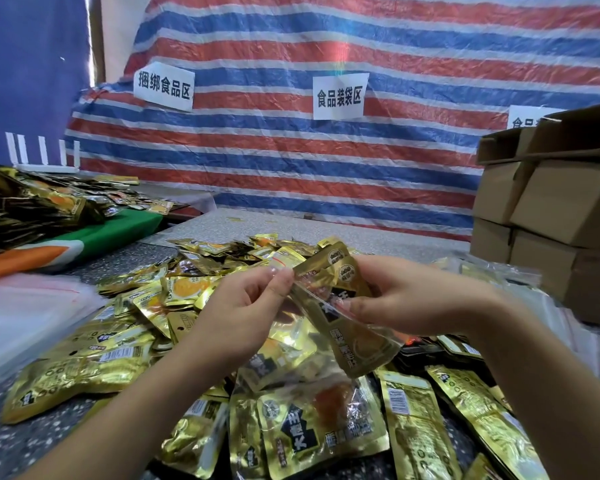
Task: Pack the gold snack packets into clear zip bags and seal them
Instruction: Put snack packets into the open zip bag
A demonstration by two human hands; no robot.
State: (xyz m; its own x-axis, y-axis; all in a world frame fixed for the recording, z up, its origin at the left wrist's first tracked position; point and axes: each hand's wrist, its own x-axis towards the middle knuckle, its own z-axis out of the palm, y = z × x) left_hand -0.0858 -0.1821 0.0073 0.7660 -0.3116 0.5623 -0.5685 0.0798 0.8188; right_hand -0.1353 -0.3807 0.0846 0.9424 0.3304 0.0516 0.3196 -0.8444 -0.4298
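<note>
My left hand (246, 306) pinches the open lip of a clear zip bag (368, 344) held above the table. My right hand (409, 296) grips gold snack packets (333, 271) that stick partly out of the bag's mouth, their lower ends inside the clear film. Below my hands a heap of loose gold packets (146, 306) covers the speckled table (49, 431). A filled clear bag of gold packets (312, 420) lies flat at the near edge.
A stack of empty clear zip bags (28, 306) lies at the left. Cardboard boxes (548, 209) are piled at the right. Another heap of gold packets (32, 206) sits on a green and orange cloth (118, 230) at the far left. A striped tarp (326, 150) hangs behind.
</note>
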